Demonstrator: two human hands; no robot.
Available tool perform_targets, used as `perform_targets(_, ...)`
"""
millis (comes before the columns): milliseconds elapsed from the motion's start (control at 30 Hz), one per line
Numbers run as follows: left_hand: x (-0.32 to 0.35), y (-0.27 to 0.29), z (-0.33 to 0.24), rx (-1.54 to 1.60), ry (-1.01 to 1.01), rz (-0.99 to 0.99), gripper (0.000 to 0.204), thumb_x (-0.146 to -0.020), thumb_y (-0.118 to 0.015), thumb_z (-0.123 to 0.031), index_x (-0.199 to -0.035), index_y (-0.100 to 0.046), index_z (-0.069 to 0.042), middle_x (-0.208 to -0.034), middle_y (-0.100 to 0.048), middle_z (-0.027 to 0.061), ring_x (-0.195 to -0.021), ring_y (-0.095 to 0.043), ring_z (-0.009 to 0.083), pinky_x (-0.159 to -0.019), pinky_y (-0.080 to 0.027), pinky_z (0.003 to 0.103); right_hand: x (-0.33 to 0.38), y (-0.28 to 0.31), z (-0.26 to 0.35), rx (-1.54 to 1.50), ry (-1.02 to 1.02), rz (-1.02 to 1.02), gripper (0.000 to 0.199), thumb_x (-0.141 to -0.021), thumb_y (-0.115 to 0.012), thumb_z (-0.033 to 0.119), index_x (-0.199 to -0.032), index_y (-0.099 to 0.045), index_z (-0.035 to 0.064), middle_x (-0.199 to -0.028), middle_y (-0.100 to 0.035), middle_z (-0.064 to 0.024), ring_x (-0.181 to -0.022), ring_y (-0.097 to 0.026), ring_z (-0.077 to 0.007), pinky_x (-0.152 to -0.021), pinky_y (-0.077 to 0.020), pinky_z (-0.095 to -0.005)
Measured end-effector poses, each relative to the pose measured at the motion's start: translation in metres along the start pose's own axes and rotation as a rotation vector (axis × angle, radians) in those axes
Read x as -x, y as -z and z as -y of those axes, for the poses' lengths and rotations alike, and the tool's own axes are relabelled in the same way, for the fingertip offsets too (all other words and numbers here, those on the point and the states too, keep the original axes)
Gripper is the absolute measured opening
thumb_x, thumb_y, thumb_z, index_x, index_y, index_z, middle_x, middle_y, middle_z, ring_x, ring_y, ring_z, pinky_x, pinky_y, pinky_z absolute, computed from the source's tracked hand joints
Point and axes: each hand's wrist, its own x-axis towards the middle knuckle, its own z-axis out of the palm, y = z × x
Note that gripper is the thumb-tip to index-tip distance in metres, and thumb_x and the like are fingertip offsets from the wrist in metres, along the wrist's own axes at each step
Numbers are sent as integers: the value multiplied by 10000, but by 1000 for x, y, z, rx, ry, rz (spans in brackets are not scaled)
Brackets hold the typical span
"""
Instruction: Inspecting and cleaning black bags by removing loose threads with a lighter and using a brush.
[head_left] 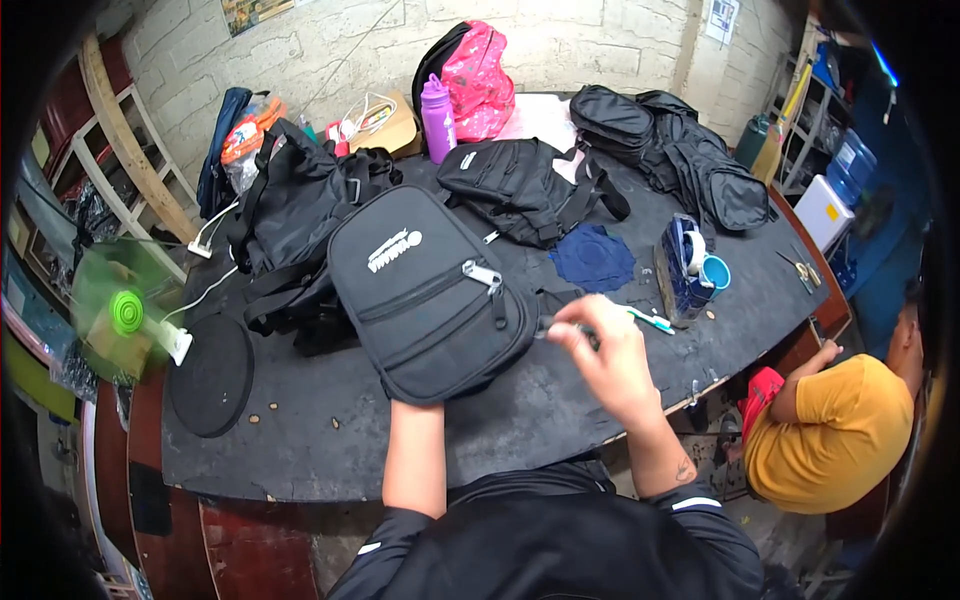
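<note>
A small black backpack (410, 310) with a white printed mark and zipped front pockets is held up, tilted, above the dark table (560, 400). My left forearm (415, 450) reaches in beneath its lower edge, and the bag hides that hand and its fingers. Just off the bag's right side, my right hand (610, 350) is closed, thumb and forefinger pinched together. What lies between those fingertips is too small to make out. A short black strap end (555, 300) shows beside them. Large metal zip pulls (482, 278) hang on the bag's front.
More black bags (310, 200) (520, 185) (670, 150) lie at the back, near a purple bottle (438, 120) and a pink backpack (478, 80). Blue cloth (592, 257), a tape holder (685, 265) and a toothbrush (650, 319) lie right. A green fan (127, 311) stands left; a person in yellow (840, 435) crouches right.
</note>
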Motion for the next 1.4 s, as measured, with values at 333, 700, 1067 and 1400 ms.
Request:
perform_targets(333, -17, -14, 16, -235, 4, -53, 495, -948, -393, -399, -1325, -417, -80, -1331, -452, 95, -1172, -459, 279, -997, -388, 423, 12, -58, -73, -1711, -746, 108, 191, -909, -546, 326, -908, -562, 136, -631, -498, 39, -486, -402, -73, -492, -322, -250)
perform_targets(700, 7, -41, 15, 162, 7, -84, 324, -891, -472, -255, -1118, -578, -49, -1093, -595, 126, -985, -567, 266, -854, -473, 379, 47, -39, -80, -842, -560, 379, 191, -794, -697, 161, -728, -551, 55, -624, -528, 17, -557, -484, -68, -559, -398, -213)
perform_targets(1067, 32, -73, 54, 859, 241, -353, 278, -854, -493, -229, -1041, -597, -50, -1013, -605, 120, -927, -578, 260, -811, -477, 371, -46, -6, -58, -622, -83, 29, 78, -763, -683, 29, -773, -606, 20, -736, -546, 26, -610, -428, -16, -559, -334, -174)
perform_targets(1400, 48, -98, 45, 1481, 189, -662, 238, -820, -513, -204, -971, -615, -52, -939, -615, 116, -876, -588, 255, -773, -480, 365, 27, -90, -131, -482, -385, 61, 161, -825, -600, 81, -690, -536, 21, -649, -531, 28, -612, -451, -55, -557, -377, -224)
